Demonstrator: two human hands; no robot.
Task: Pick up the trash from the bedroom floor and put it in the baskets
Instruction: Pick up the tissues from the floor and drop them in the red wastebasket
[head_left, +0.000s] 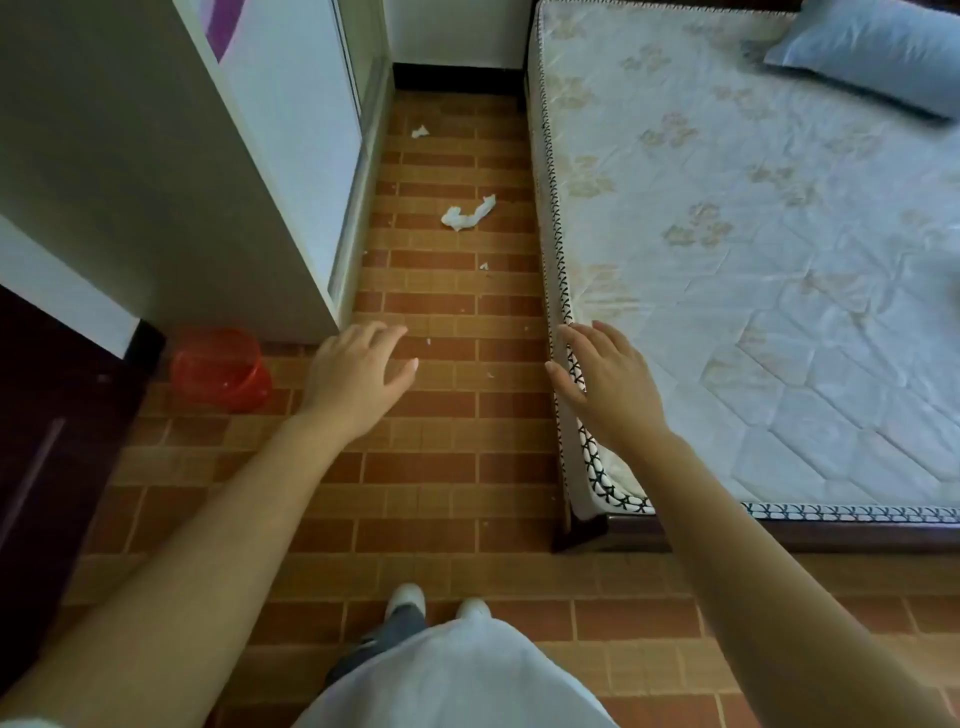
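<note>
Both arms are stretched forward over a floor (447, 467) of reddish-brown brick-pattern tiles. The left hand (358, 374) is held palm down above the tiles with its fingers spread and relaxed, and nothing is gripped by it. The right hand (608, 379) is likewise held flat with the fingers extended and slightly apart, empty, and is seen over the edge of the mattress (753, 270); whether the edge is touched cannot be told.

The trash is found in the narrow aisle between a white wardrobe (280, 171) on the left and the bed on the right. A large crumpled white tissue (467, 213) lies on the tiles well ahead of both hands, roughly mid-aisle. A smaller white scrap (420, 131) lies farther back, near the dark skirting at the wall. A tiny white fragment (484, 266) is seen between the large tissue and the hands, and a few specks are scattered on the tiles just beyond the fingertips.

A red translucent basket (221, 366) is placed on the floor at the near corner of the wardrobe, to the left of the left hand and apart from it. A pale blue pillow (872, 52) rests on the far right of the quilted mattress. White shoes (408, 597) and a white garment are seen at the bottom edge.
</note>
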